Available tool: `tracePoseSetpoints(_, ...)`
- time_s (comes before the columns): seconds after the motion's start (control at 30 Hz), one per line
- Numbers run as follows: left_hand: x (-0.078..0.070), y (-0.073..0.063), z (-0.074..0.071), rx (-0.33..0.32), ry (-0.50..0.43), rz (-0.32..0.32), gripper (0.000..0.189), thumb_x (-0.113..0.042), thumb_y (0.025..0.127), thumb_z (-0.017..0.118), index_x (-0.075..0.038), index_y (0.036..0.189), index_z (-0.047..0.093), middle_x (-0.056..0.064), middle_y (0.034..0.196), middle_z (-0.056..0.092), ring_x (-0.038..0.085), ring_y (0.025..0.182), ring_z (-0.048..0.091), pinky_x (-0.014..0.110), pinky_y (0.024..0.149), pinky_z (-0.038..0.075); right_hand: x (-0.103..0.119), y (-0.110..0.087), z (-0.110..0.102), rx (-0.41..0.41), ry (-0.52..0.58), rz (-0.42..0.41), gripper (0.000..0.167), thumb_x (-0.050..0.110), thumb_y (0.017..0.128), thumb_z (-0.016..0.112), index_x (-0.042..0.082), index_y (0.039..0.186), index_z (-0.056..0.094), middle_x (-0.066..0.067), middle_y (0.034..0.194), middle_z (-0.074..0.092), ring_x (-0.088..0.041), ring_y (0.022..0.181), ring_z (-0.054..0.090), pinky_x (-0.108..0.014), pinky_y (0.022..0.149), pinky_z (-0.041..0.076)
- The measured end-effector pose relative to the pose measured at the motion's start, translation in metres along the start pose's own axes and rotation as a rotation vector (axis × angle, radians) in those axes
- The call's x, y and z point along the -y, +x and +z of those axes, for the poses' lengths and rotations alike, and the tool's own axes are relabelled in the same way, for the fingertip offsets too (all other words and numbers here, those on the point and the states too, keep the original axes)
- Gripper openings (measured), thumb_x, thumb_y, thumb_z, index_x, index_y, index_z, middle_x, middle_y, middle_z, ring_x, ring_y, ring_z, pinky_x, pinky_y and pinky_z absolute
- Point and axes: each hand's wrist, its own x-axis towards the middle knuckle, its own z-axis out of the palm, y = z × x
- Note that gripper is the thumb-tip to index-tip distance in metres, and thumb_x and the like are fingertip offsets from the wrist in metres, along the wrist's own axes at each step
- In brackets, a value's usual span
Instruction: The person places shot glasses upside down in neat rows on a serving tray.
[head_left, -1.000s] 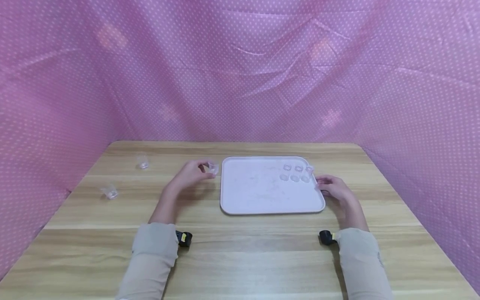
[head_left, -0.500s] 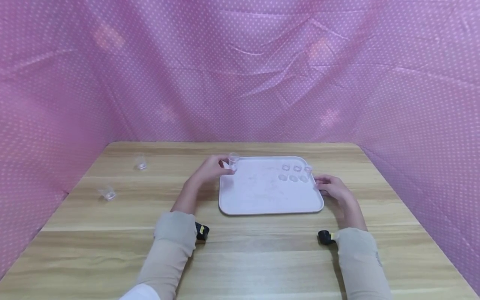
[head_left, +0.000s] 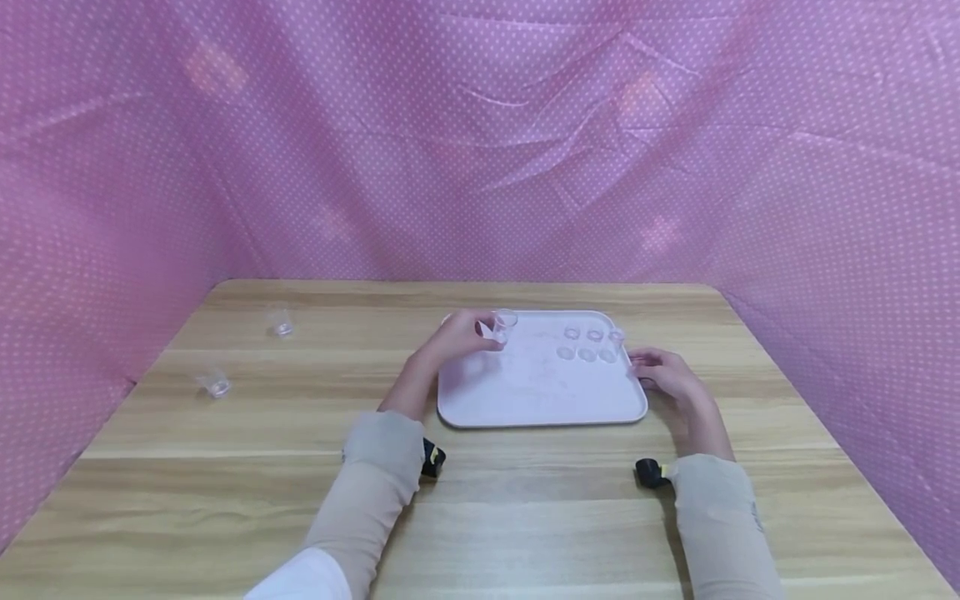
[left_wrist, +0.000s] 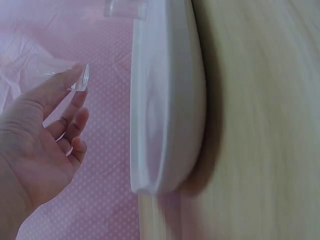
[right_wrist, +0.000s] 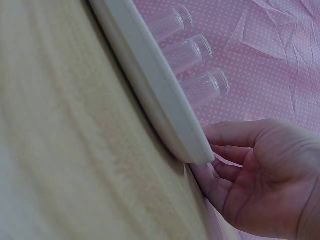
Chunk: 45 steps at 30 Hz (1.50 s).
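My left hand [head_left: 465,333] pinches a small clear cup [head_left: 504,323] between thumb and fingers. It holds the cup upright over the left back part of a white tray [head_left: 525,392]. Seen from the left wrist, the cup's thick base [left_wrist: 81,80] sits at the fingertips, and the other fingers curl loosely below. At the tray's right edge, my right hand [head_left: 667,373] grips the rim, with fingers on either side of it in the right wrist view. Close to that hand, several clear cups [right_wrist: 205,86] stand on the tray's back right part.
Two more clear cups stand on the wooden table [head_left: 150,467] at the left, one further back [head_left: 281,322] and one nearer [head_left: 216,383]. A pink dotted curtain [head_left: 480,167] encloses the table at the back and both sides.
My left hand has carried the cup rightward from beside the tray, across its left rim, to above its surface. My right hand has stayed at the tray's right edge.
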Motion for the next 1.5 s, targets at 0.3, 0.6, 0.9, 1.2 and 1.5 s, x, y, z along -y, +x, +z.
tracePoseSetpoints(0.3,-0.015,0.016,0.013,0.066,0.017,-0.002,0.029,-0.016,0.076,0.075,-0.006,0.102,0.066,0.005,0.094,0.063,0.015,0.073,0.053,0.024,0.064,0.042,0.001,-0.001,-0.001,-0.017,-0.008,0.009,0.045,0.0,0.089,0.055,-0.012,0.129,0.04,-0.015,0.108,0.057,-0.004,0.083,0.054,-0.022,0.075,0.048)
tracePoseSetpoints(0.6,-0.016,0.026,0.024,0.077,0.044,-0.014,0.029,-0.018,0.077,0.075,-0.006,0.102,0.066,0.003,0.094,0.063,0.016,0.088,0.056,0.027,0.077,0.044,0.0,0.0,0.002,-0.005,0.022,-0.015,0.045,-0.003,0.087,0.055,-0.014,0.128,0.039,-0.013,0.105,0.057,-0.005,0.083,0.056,-0.023,0.076,0.049)
tracePoseSetpoints(0.9,-0.014,0.022,0.027,-0.002,0.076,-0.108,0.029,-0.023,0.077,0.074,-0.01,0.102,0.068,0.0,0.095,0.064,0.016,0.091,0.056,0.031,0.082,0.042,0.0,0.001,0.001,-0.007,0.01,-0.023,0.045,-0.002,0.089,0.053,-0.014,0.129,0.038,-0.025,0.117,0.05,-0.004,0.083,0.055,-0.022,0.077,0.048)
tracePoseSetpoints(1.2,-0.01,0.019,0.027,-0.065,0.11,-0.156,0.029,-0.029,0.079,0.072,-0.014,0.104,0.068,-0.001,0.093,0.063,0.016,0.09,0.054,0.031,0.078,0.042,0.0,-0.001,0.0,-0.003,0.035,-0.038,0.045,-0.004,0.088,0.052,-0.017,0.129,0.036,-0.022,0.11,0.052,-0.004,0.081,0.055,-0.022,0.076,0.048)
tracePoseSetpoints(1.5,-0.009,0.021,0.033,-0.129,0.128,-0.181,0.032,-0.031,0.081,0.07,-0.015,0.108,0.067,-0.001,0.1,0.062,0.019,0.097,0.049,0.033,0.079,0.041,0.0,0.0,0.0,0.0,0.049,-0.04,0.045,-0.004,0.088,0.052,-0.017,0.128,0.036,-0.013,0.102,0.056,-0.005,0.08,0.056,-0.022,0.076,0.048)
